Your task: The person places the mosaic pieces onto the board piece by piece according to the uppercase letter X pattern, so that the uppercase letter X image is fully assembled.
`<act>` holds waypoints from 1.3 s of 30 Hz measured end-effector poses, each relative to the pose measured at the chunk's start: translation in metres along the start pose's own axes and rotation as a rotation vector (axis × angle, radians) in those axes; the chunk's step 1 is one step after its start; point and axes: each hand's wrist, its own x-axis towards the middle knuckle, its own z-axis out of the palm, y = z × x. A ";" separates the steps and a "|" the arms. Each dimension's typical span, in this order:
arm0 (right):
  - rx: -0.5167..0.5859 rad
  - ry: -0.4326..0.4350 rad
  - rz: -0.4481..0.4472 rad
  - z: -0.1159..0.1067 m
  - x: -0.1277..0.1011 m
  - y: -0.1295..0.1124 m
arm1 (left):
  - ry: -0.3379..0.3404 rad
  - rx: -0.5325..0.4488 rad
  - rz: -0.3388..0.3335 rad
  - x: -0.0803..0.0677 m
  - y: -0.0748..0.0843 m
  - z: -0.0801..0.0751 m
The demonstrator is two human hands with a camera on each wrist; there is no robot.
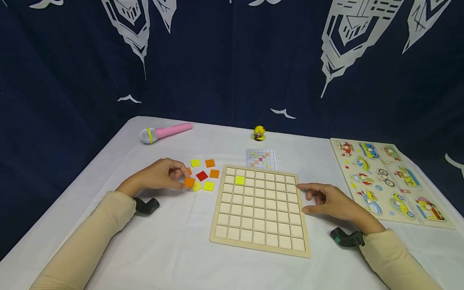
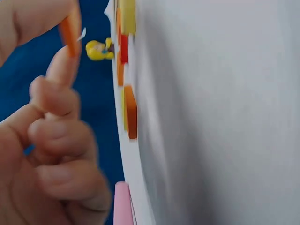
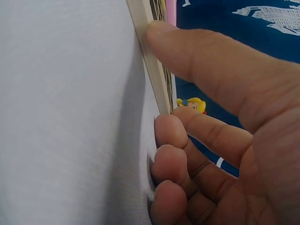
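Observation:
Between thumb and index finger, my left hand (image 1: pixel 161 174) pinches a square orange tile (image 1: pixel 189 182), seen edge-on in the left wrist view. Around it on the white cloth lie several loose tiles, among them a red tile (image 1: pixel 202 176), a yellow tile (image 1: pixel 209 186) and an orange tile (image 1: pixel 214 174). To their right is a wooden grid board (image 1: pixel 260 247); one yellow tile (image 1: pixel 239 180) sits in a cell near its upper left. My right hand (image 1: pixel 329 201) touches the board's right edge with thumb and index finger, the other fingers loosely bent beside it.
Behind the board lies a printed pattern card (image 1: pixel 260 159). A small yellow-haired figurine (image 1: pixel 259 133) stands at the back, and a pink toy microphone (image 1: pixel 167 131) lies back left. A picture puzzle board (image 1: pixel 388 178) occupies the right side. A dark curtain (image 1: pixel 235 55) hangs behind.

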 end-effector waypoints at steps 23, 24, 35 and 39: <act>0.005 0.008 -0.003 0.000 -0.001 0.000 | 0.067 0.081 0.129 0.025 0.044 0.027; 0.006 0.008 -0.004 0.000 -0.001 0.001 | 0.061 0.084 0.131 0.026 0.046 0.028; 0.008 0.003 0.005 0.000 0.000 0.000 | 0.028 0.100 0.179 0.045 0.061 0.044; 0.005 0.004 0.006 0.000 0.000 0.000 | 0.028 0.112 0.183 0.053 0.070 0.050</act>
